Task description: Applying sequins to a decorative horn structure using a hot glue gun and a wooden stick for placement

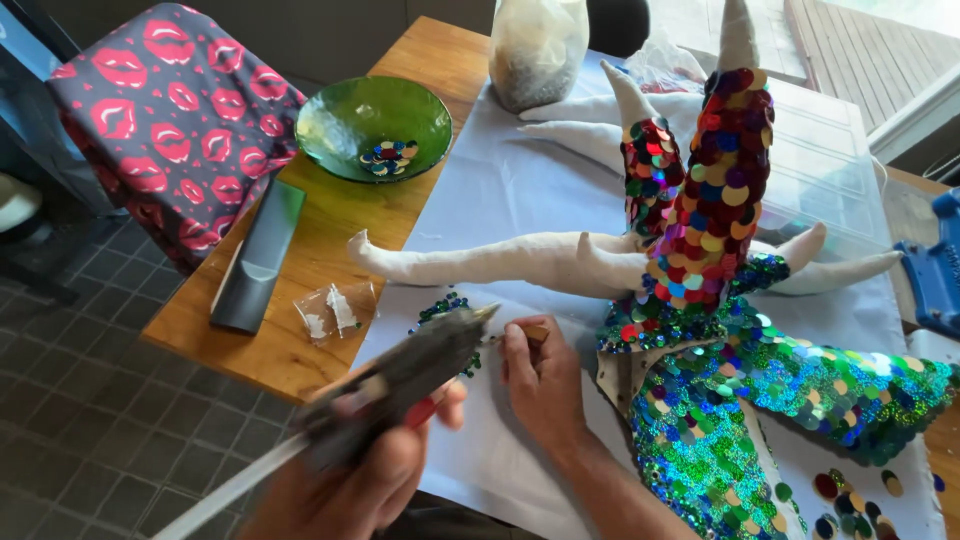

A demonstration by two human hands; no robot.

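The left hand point(350, 490) is clenched around a glue gun point(400, 375), fingers wrapped on the grip with one finger at the red trigger. The gun's long axis runs from lower left to upper right, and its nozzle tip points toward the sequinned sculpture point(700, 300), stopping short of it over the white cloth point(500, 190). A pale glue stick point(225, 490) trails from the gun's rear toward the lower left. The right hand point(545, 385) rests on the cloth just beside the nozzle, between the gun and the sculpture, fingers pinched around a small brown object point(535, 333); what that object is cannot be told. The right hand is the nearer of the two to the sculpture. A small cluster of loose green sequins point(440, 310) lies on the cloth just left of the nozzle tip, on the side away from the sculpture. The sculpture stands on the bench point(300, 350), its bare fabric horns spreading outward, one long horn reaching left above both hands. Left of the sculpture and well apart sit a green glass bowl point(375, 125) holding sequins, a dark flat case point(255, 260) and a small clear packet point(335, 310). Behind it stands a filled plastic bag point(535, 50).
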